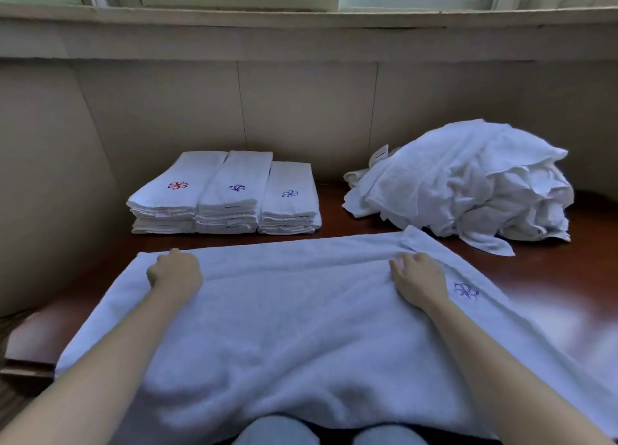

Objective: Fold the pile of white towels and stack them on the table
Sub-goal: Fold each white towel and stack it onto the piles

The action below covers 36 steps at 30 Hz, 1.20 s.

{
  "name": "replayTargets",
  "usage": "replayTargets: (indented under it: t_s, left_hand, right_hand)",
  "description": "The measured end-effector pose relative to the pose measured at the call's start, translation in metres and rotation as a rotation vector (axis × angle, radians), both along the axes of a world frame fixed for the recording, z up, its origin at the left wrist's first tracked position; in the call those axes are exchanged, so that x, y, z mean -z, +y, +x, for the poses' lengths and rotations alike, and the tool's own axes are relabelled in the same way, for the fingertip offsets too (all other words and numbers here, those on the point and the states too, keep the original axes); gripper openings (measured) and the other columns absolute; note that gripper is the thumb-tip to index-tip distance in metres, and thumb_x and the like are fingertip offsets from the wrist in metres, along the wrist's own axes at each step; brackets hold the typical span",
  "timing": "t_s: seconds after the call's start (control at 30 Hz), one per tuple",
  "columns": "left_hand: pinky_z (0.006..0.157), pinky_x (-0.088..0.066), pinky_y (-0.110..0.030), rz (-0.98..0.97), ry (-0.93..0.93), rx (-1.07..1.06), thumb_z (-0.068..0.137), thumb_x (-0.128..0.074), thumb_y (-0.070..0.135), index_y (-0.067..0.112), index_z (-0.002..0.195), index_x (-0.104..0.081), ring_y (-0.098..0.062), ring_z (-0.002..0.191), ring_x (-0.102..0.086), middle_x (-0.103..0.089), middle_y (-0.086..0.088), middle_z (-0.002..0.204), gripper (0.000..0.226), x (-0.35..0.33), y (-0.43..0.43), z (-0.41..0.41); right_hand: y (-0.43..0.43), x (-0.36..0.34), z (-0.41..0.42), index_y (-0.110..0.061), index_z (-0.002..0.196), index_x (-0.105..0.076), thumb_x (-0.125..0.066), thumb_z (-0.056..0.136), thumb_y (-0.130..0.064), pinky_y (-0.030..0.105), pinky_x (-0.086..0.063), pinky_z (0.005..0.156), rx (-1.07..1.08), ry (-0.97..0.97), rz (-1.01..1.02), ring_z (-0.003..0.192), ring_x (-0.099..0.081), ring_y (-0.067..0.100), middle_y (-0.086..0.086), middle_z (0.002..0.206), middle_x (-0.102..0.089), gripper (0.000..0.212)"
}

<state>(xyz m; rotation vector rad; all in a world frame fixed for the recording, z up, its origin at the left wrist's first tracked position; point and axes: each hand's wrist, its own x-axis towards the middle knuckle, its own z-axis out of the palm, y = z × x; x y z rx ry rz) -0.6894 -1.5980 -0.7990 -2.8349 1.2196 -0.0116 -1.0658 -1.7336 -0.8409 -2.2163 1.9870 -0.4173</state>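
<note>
**Both hands at the far edge of a spread towel**

The left hand's fingers curl on the far edge of the white terry towel. The right hand's fingers lie slightly spread on a ridge; whether they pinch it is unclear. An embroidered purple flower emblem lies beside them. The towel lies flat on the glossy dark wood table. Beyond it are three folded stacks and a crumpled pile.

Three stacks of folded towels, one spread towel, one heap of unfolded towels, two hands, one table.
</note>
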Motion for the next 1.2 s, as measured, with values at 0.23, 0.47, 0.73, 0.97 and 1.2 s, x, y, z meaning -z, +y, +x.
replayTargets:
  t_s: [0.23, 0.47, 0.73, 0.97, 1.2]
  left_hand:
    - [0.106, -0.03, -0.044, -0.234, 0.114, 0.058, 0.1, -0.027, 0.042, 0.024, 0.146, -0.03, -0.031, 0.133, -0.032, -0.033, -0.007, 0.149, 0.049, 0.042, -0.032, 0.011]
    - [0.086, -0.043, -0.038, -0.189, 0.346, 0.075, 0.092, -0.045, 0.017, 0.026, 0.141, -0.037, -0.032, 0.114, -0.047, -0.041, -0.012, 0.137, 0.05, 0.017, -0.064, 0.058]
    - [0.048, -0.04, -0.023, 0.072, 0.553, -0.022, 0.08, -0.056, 0.001, 0.004, 0.072, -0.054, -0.021, 0.042, -0.049, -0.053, -0.009, 0.051, 0.009, -0.026, -0.072, 0.067]
    - [0.058, -0.034, -0.036, -0.698, 0.076, 0.25, 0.084, -0.048, -0.005, 0.005, 0.096, -0.048, -0.037, 0.072, -0.049, -0.052, -0.021, 0.077, 0.015, -0.01, -0.053, 0.066]
    - [0.07, -0.042, -0.035, -0.433, 0.237, 0.22, 0.099, -0.038, 0.021, 0.017, 0.133, -0.041, -0.033, 0.102, -0.055, -0.059, -0.015, 0.117, 0.034, 0.049, -0.006, 0.051]
  right_hand:
    - [-0.057, -0.006, -0.044, -0.024, 0.149, -0.021, -0.036, 0.098, -0.041, 0.046, -0.031, 0.105, 0.315, -0.008, 0.048, 0.133, -0.033, 0.039, 0.022, 0.152, -0.018, 0.056]
    - [-0.077, -0.025, -0.025, -0.006, 0.116, -0.058, -0.052, 0.085, -0.009, 0.039, -0.043, 0.09, 0.235, 0.248, -0.164, 0.11, -0.049, 0.038, 0.019, 0.122, -0.048, 0.032]
    - [-0.098, -0.035, 0.071, -0.012, 0.113, -0.048, -0.046, 0.085, -0.012, 0.033, -0.042, 0.068, -0.208, 0.411, 0.135, 0.087, -0.05, 0.026, 0.004, 0.114, -0.044, 0.029]
    - [-0.098, -0.057, 0.05, -0.006, 0.095, -0.039, -0.039, 0.088, 0.001, 0.038, -0.035, 0.065, -0.03, -0.164, -0.286, 0.087, -0.055, 0.04, 0.022, 0.094, -0.055, 0.009]
    - [-0.021, 0.004, 0.006, -0.008, 0.111, -0.043, -0.039, 0.086, 0.003, 0.04, -0.036, 0.076, 0.061, -0.354, -0.13, 0.1, -0.054, 0.037, 0.018, 0.12, -0.049, 0.028]
